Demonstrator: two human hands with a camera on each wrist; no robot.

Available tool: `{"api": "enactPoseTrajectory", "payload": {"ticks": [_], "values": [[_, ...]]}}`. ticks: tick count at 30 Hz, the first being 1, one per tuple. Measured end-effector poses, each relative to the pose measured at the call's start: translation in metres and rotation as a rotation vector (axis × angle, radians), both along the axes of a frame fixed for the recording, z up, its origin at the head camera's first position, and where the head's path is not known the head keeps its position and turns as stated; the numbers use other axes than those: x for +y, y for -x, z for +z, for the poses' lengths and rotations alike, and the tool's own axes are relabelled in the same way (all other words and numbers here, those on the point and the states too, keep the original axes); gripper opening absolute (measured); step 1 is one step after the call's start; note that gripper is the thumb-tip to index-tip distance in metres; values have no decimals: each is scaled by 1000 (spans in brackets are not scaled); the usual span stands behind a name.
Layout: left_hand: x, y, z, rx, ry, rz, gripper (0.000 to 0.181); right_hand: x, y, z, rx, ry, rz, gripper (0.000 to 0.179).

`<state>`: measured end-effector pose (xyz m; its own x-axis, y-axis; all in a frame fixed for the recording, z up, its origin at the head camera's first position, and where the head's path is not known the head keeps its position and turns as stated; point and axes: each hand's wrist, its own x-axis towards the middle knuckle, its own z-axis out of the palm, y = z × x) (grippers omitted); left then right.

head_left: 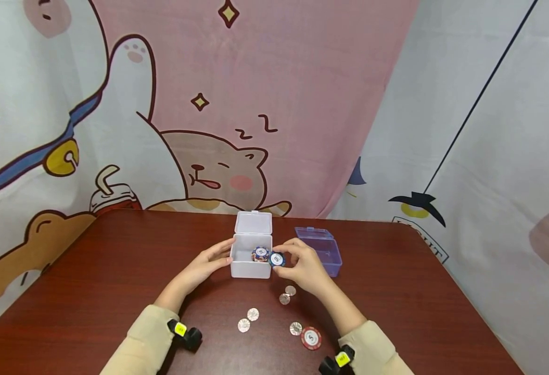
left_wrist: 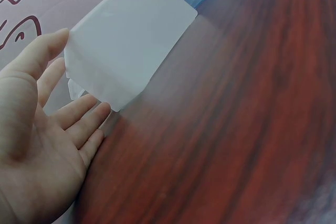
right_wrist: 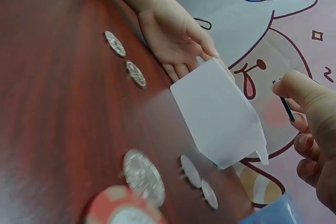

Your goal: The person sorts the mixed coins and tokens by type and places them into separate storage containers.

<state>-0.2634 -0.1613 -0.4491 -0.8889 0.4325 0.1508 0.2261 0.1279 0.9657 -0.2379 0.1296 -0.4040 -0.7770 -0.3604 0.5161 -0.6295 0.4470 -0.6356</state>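
My left hand [head_left: 206,263] rests against the left side of a white plastic box [head_left: 251,270], its fingers fairly straight; the left wrist view shows the fingertips touching the box's edge. The box's lid stands up at the back. Inside lie dark, patterned poker chips [head_left: 259,254]. With thumb and fingers my right hand [head_left: 302,263] pinches a blue poker chip [head_left: 277,259] at the box's front right corner. In the right wrist view that chip [right_wrist: 287,108] appears edge-on, between the thumb and a finger.
Right of the white box stands a see-through purple-blue box [head_left: 332,260] with its lid up. Several silver coins [head_left: 253,314] lie on the brown table [head_left: 115,271] nearer me. A red poker chip [head_left: 311,338] marked 5 lies beside one coin. A cartoon-printed cloth hangs behind the table.
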Motion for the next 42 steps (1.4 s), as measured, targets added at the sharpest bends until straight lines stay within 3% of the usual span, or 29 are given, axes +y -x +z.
{"api": "enactPoseTrajectory", "payload": {"ticks": [15,26,42], "values": [[0,0,0,-3,1,5,55,-28,26,9,-46,-13,-21,38],[1,-1,2,-15,-1,8,57,-38,42,1,-60,-54,-61,37],[1,1,0,-4,-11,-3,57,-37,52,-6,-62,-189,-104,37]]}}
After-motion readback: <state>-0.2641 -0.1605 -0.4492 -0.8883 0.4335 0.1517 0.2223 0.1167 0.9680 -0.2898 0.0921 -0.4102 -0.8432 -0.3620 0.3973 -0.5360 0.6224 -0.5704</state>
